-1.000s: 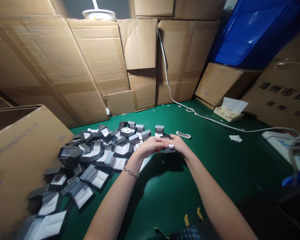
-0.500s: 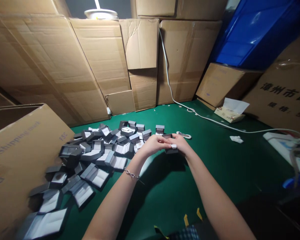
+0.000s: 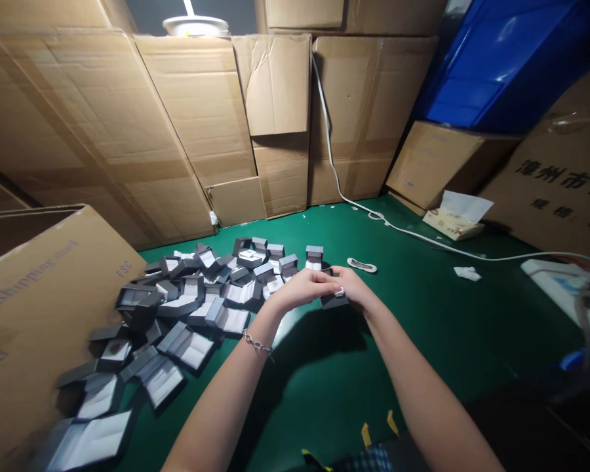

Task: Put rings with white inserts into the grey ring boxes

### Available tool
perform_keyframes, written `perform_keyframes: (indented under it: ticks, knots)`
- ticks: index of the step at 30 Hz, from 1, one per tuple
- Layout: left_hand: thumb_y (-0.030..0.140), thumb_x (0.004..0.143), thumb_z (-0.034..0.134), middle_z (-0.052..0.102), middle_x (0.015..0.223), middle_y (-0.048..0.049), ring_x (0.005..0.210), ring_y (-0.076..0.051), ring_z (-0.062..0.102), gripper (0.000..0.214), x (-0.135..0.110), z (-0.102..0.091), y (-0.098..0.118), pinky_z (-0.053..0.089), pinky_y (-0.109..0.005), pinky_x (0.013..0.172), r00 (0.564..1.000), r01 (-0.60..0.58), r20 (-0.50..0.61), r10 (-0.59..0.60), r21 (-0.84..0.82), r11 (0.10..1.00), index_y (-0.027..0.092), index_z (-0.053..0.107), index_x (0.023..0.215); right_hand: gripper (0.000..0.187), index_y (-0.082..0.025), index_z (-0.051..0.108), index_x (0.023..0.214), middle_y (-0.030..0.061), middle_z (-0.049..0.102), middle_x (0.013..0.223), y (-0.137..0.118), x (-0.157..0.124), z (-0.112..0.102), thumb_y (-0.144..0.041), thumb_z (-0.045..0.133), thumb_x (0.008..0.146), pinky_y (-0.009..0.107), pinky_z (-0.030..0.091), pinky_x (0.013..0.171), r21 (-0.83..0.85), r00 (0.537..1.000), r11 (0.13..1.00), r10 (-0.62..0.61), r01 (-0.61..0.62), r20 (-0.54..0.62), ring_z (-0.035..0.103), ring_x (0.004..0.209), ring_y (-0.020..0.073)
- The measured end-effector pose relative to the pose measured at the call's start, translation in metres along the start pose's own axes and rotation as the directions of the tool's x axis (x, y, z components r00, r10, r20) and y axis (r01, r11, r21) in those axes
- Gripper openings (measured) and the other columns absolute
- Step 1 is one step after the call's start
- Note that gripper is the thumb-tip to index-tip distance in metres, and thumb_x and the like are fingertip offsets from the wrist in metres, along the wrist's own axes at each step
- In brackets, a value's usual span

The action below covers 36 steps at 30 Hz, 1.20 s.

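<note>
A small dark grey jewellery box point(image 3: 333, 302) is held above the green tabletop, with my right hand point(image 3: 353, 286) closed around its right side. My left hand point(image 3: 305, 287) reaches over the box from the left, fingers bent and pressed together. At its fingertips is a small white piece point(image 3: 339, 292), too small to make out fully. My hands hide much of the box's inside. Just behind them, another open jewellery box point(image 3: 314, 256) with a pale lining stands on the table. To the left lies a heap of similar open boxes point(image 3: 187, 344).
A large cardboard carton point(image 3: 54, 314) stands at the left. Stacked cartons point(image 3: 191, 111) form a wall behind. A white cable point(image 3: 403, 228) runs across the table's back right, near a tissue pack point(image 3: 453, 223). A white oval item point(image 3: 362, 265) lies beyond my right hand.
The held box has tilted and shifted slightly left, and the white piece has dropped a little lower and tilted. My left fingers now reach further over the box.
</note>
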<state>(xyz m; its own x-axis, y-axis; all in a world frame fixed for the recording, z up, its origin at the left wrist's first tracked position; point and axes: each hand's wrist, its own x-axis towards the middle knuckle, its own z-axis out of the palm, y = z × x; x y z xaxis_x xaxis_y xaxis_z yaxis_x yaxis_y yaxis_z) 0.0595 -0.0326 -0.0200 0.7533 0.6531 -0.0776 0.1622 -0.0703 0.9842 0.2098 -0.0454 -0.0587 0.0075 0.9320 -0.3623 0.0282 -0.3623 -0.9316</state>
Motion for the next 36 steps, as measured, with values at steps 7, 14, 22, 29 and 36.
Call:
perform_keyframes:
  ticks: [7, 14, 22, 29, 36]
  knots:
    - [0.046, 0.076, 0.065, 0.042, 0.058, -0.0009, 0.043, -0.009, 0.032, 0.043, 0.003, 0.001, -0.006, 0.021, -0.014, 0.034, 0.999, 0.022, -0.037, -0.021, 0.014, 1.0, 0.004, 0.068, 0.084, 0.067, -0.001, 0.052, 0.091, 0.0058, 0.054, 0.076, -0.002, -0.002, 0.0, -0.045, 0.067, 0.042, 0.01, 0.035, 0.05, -0.004, 1.0, 1.0, 0.021, -0.021, 0.015, 0.047, 0.057, 0.0041]
    - [0.01, 0.087, 0.067, 0.056, 0.071, -0.0015, 0.065, -0.011, 0.05, 0.007, 0.005, 0.007, -0.001, 0.033, -0.012, 0.052, 0.987, -0.024, -0.156, 0.047, 0.146, 0.989, 0.006, 0.07, 0.081, 0.067, -0.002, 0.052, 0.09, 0.0057, 0.055, 0.077, -0.004, -0.002, 0.001, -0.04, 0.068, 0.038, 0.01, 0.035, 0.051, 0.053, 0.999, 0.998, 0.048, -0.047, -0.012, 0.046, 0.057, 0.0033]
    - [0.002, 0.084, 0.074, 0.052, 0.067, 0.0018, 0.063, -0.01, 0.047, 0.012, 0.012, 0.014, -0.01, 0.03, -0.014, 0.052, 0.972, -0.093, -0.201, 0.124, 0.156, 0.983, 0.006, 0.065, 0.078, 0.053, -0.002, 0.053, 0.096, 0.0052, 0.055, 0.075, -0.008, -0.006, -0.002, -0.029, 0.062, 0.051, 0.011, 0.033, 0.047, 0.094, 0.998, 0.994, 0.057, -0.054, -0.032, 0.046, 0.052, 0.0038]
    - [0.005, 0.082, 0.08, 0.048, 0.074, 0.0008, 0.071, -0.013, 0.048, 0.018, 0.008, 0.027, -0.001, 0.034, -0.018, 0.064, 0.837, -0.277, -0.229, 0.497, 0.605, 0.747, 0.009, 0.064, 0.076, 0.052, -0.003, 0.051, 0.104, 0.009, 0.057, 0.089, -0.004, 0.003, -0.016, -0.028, 0.056, 0.059, 0.011, 0.037, 0.053, 0.148, 0.993, 0.989, 0.011, 0.006, -0.114, 0.049, 0.058, 0.0029]
    - [-0.007, 0.069, 0.085, 0.053, 0.095, -0.0029, 0.088, -0.02, 0.052, 0.043, 0.01, 0.032, -0.008, 0.042, -0.023, 0.078, 0.797, -0.345, -0.096, 0.597, 0.739, 0.579, 0.011, 0.056, 0.096, 0.068, -0.004, 0.051, 0.105, 0.0098, 0.055, 0.093, 0.003, 0.012, -0.024, -0.045, 0.06, 0.051, 0.011, 0.039, 0.057, 0.14, 0.981, 0.983, -0.098, 0.123, -0.168, 0.048, 0.063, 0.0028]
